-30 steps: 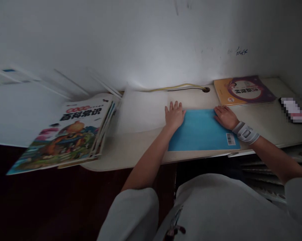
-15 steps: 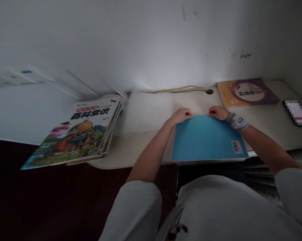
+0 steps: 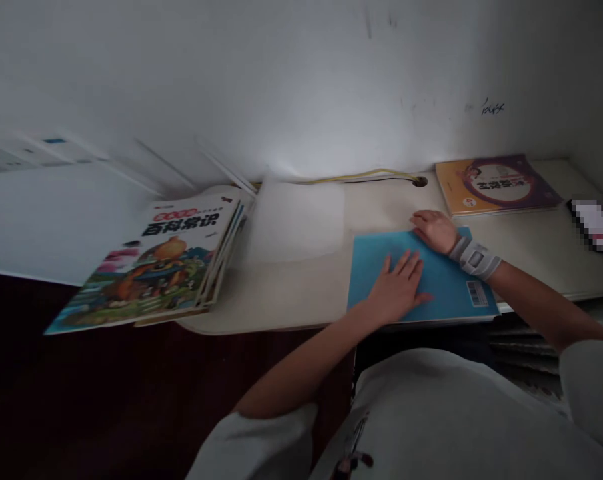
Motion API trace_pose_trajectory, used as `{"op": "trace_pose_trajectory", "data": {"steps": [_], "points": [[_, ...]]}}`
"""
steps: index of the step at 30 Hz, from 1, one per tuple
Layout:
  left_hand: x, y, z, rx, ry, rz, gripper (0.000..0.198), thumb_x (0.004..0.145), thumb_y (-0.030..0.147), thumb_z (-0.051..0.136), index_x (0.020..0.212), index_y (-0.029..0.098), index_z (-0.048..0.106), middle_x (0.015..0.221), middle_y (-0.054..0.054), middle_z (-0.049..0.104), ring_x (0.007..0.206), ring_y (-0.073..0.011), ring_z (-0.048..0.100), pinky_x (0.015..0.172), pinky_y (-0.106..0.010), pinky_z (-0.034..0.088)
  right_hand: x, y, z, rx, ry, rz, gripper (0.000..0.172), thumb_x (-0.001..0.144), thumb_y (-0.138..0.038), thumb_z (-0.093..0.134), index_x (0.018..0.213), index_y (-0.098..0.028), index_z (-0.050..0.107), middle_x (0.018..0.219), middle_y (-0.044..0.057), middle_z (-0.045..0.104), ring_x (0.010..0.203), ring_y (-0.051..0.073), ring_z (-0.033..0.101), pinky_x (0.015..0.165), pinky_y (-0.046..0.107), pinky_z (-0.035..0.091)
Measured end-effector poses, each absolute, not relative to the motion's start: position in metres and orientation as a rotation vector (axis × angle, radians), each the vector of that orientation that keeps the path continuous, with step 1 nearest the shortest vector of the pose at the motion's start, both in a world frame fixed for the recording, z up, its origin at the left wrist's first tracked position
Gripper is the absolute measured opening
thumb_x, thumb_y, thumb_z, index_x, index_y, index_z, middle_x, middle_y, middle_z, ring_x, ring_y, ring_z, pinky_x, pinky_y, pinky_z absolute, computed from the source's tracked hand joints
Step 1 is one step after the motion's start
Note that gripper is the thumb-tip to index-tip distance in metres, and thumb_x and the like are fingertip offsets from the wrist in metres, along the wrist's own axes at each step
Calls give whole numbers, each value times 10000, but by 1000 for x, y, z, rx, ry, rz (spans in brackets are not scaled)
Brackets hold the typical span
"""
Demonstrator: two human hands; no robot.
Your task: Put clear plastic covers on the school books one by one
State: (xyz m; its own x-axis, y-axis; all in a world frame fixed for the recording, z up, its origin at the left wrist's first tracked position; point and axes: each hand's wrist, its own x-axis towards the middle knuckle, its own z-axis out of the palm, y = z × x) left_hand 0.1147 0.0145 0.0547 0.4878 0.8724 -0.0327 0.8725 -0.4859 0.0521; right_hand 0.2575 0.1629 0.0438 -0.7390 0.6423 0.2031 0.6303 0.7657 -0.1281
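On the desk (image 3: pixel 281 293), left hand (image 3: pixel 396 288), fingers spread on blue book (image 3: pixel 446 290), right hand (image 3: pixel 435 231), fingers curled, grip unclear

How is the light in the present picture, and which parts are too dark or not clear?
Head view: dim overall, with a bright patch low on the white wall; head view: the floor at lower left is nearly black; head view: the phone is pixelated; head view: the blue book shows plainly.
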Motion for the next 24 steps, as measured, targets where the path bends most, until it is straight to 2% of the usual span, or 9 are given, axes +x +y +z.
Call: {"op": "trace_pose_trajectory", "data": {"steps": [3,7,10,13,14,16,19,21,24], "points": [[128,-11,32,2698,1576,106,739,895,641,314,1359,85,463,1411,-209,458,1343,-348,366,1107,-552,216,243,118,51,-501,-2887,218,456,953,-336,396,1311,-74,501,1404,189,469,1317,260,403,1079,445,295],[136,-22,10,2645,1626,219,705,872,648,381,1333,130,504,1281,-181,588,1249,-333,485,1071,-490,302,229,83,46,-22,-3077,461,628,925,-477,431,1415,-86,377,1476,150,387,1386,245,305,1135,415,224],[136,-18,15,2622,1559,211,720,869,652,378,1352,127,472,1294,-186,577,1246,-316,489,1046,-462,337,228,104,37,-118,-3124,485,660,939,-517,372,1433,-80,349,1494,160,347,1405,253,264,1141,435,197],[135,-16,23,2709,1478,255,838,818,705,405,1397,99,398,1420,-222,438,1331,-362,376,1069,-537,282,232,142,29,-307,-3106,410,674,940,-535,350,1446,-90,329,1512,166,310,1403,275,262,1126,469,210],[134,-18,24,2760,1414,281,814,823,679,436,1394,101,399,1443,-219,408,1348,-367,350,1077,-551,266,233,153,26,-394,-3086,373,671,940,-532,350,1446,-92,329,1507,172,319,1389,284,289,1113,477,231],[134,-30,20,2816,1194,380,601,884,525,490,1342,137,473,1413,-179,467,1325,-323,403,1078,-506,300,235,168,22,-547,-3033,300,642,949,-510,343,1434,-91,355,1469,189,381,1337,293,370,1075,476,289],[137,-59,4,2563,934,624,306,931,335,470,1125,178,647,1153,-115,675,1085,-223,617,951,-363,452,234,172,19,-659,-2940,195,559,964,-456,329,1377,-100,449,1347,195,507,1218,279,477,1008,444,365],[141,-77,-11,2133,989,733,342,927,391,446,963,168,703,911,-100,731,823,-185,685,755,-294,519,234,168,20,-727,-2890,122,514,963,-430,346,1339,-114,500,1281,191,541,1152,277,506,970,437,389],[148,-87,-28,1314,1222,891,515,903,545,387,892,142,707,714,-83,708,569,-149,642,554,-252,496,232,154,28,-843,-2848,-11,466,956,-393,385,1299,-116,538,1281,203,528,1145,300,495,941,457,393]]}}
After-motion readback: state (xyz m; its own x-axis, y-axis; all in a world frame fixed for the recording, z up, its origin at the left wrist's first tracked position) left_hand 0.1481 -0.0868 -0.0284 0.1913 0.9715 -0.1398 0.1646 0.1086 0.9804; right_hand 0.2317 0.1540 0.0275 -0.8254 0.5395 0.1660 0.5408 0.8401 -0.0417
